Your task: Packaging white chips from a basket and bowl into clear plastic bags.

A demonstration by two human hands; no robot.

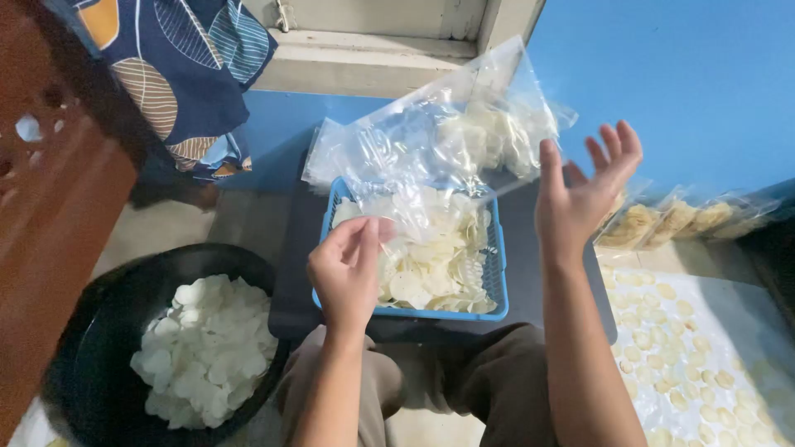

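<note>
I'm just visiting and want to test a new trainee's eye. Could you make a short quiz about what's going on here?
1. True or false: the left hand pinches the clear plastic bag.
2. What colour is the basket of white chips? A red, B blue, C green.
3. Fill in: the right hand is ____ and holds nothing.

Key: 1 true; 2 B; 3 open. The black tub at the left also holds white chips.
</note>
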